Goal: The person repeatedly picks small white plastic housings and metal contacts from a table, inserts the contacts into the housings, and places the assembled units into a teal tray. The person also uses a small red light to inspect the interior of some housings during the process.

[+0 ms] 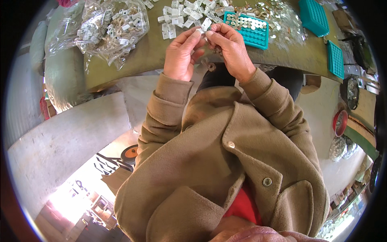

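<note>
At the table's near edge, my two hands meet fingertip to fingertip. My left hand (181, 54) is closed in a pinch on a small white plastic housing (206, 24), which sticks up between the fingertips. From the other side my right hand (234, 50) closes thumb and forefinger against it; whatever tiny part lies in that pinch is hidden. Below the fingers a small brownish ring-like piece (211, 67) shows, blurred; I cannot tell what bears it. Just beyond lies a loose heap of similar white housings (183, 14).
A teal gridded tray (258, 41) holds rows of round pale pieces right of my hands. Loose shiny metal parts (284, 24) are scattered beyond it. More teal trays (335, 59) stand farther right. A clear plastic bag (111, 30) of mixed parts sits at left on the green table (149, 60).
</note>
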The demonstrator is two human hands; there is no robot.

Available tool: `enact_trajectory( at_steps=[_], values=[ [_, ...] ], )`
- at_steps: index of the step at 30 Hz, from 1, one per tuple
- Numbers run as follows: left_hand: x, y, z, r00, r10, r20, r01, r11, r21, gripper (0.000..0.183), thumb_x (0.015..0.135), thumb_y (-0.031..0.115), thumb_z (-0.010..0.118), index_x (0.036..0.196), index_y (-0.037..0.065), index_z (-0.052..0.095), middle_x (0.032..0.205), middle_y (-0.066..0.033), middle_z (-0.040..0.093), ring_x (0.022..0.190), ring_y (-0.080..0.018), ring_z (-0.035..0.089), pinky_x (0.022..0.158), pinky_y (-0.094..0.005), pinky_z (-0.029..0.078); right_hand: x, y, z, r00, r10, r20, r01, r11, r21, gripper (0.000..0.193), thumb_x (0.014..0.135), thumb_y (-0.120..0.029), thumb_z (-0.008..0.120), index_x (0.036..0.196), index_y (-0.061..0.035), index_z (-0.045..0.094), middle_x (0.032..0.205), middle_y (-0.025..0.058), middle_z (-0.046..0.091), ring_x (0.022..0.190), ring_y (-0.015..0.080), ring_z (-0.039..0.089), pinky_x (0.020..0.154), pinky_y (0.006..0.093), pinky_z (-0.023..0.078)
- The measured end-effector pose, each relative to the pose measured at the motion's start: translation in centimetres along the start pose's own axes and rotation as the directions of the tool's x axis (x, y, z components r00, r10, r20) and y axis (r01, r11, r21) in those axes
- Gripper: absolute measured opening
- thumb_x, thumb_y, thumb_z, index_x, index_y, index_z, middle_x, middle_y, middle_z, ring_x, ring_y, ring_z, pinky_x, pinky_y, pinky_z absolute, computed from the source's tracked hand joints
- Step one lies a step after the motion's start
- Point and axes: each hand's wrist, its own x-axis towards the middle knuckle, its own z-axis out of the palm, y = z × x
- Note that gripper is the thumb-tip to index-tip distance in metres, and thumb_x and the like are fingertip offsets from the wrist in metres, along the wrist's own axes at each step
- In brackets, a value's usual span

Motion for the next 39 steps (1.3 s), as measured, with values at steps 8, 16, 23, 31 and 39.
enact_trajectory(
  at_steps=[8,16,23,31,39],
  values=[
    [0.0,-0.2,0.0,0.996,0.030,0.088,-0.037,0.996,0.084,0.025,0.093,0.017,0.067,0.116,0.008,0.066,0.097,0.0020,0.067,0.085,-0.0068,0.062,0.065,-0.0204,0.050,-1.0,-1.1,-1.1,0.996,0.083,0.025,-0.086,0.990,0.115,0.006,0.089,-0.011,0.066,0.091,-0.0063,0.063,0.077,-0.0013,0.062,0.069,0.0067,0.055,0.063,0.0213,0.041],
    [-0.6,-0.9,0.5,0.992,0.039,0.120,-0.037,0.999,-0.012,0.029,0.092,0.018,0.068,0.117,0.004,0.064,0.099,-0.0009,0.069,0.086,-0.0086,0.065,0.069,-0.0217,0.052,-2.0,-1.0,-1.3,0.993,0.117,0.018,-0.118,0.988,0.101,0.010,0.090,-0.011,0.066,0.095,-0.0028,0.065,0.084,0.0029,0.067,0.074,0.0090,0.060,0.070,0.0220,0.047],
    [-0.3,-1.0,0.4,0.972,0.187,0.141,-0.202,0.974,0.105,0.032,0.091,0.013,0.069,0.121,0.003,0.063,0.101,-0.0017,0.068,0.084,-0.0086,0.066,0.066,-0.0208,0.053,-2.2,-1.1,-1.2,0.999,0.028,0.028,-0.028,0.999,-0.018,0.009,0.092,-0.008,0.063,0.096,0.0004,0.064,0.085,0.0046,0.067,0.075,0.0092,0.061,0.070,0.0222,0.048],
    [-0.5,-1.4,0.6,0.972,0.209,0.106,-0.215,0.975,0.050,0.035,0.092,0.010,0.068,0.126,0.003,0.062,0.102,-0.0031,0.069,0.084,-0.0095,0.066,0.067,-0.0208,0.055,-2.3,-1.8,-0.9,0.998,-0.025,0.056,0.034,0.984,-0.173,0.010,0.088,-0.008,0.066,0.093,0.0008,0.063,0.075,-0.0007,0.059,0.066,0.0046,0.052,0.056,0.0199,0.041],
    [-0.7,-1.6,1.4,0.870,0.441,0.221,-0.491,0.812,0.315,0.031,0.094,0.016,0.067,0.121,0.004,0.067,0.090,-0.0034,0.069,0.071,-0.0059,0.062,0.054,-0.0205,0.053,-1.3,-2.4,-1.6,0.998,-0.012,0.054,0.025,0.968,-0.249,0.011,0.084,-0.011,0.069,0.086,0.0002,0.066,0.070,-0.0002,0.060,0.062,0.0061,0.054,0.053,0.0204,0.040]
  ],
)
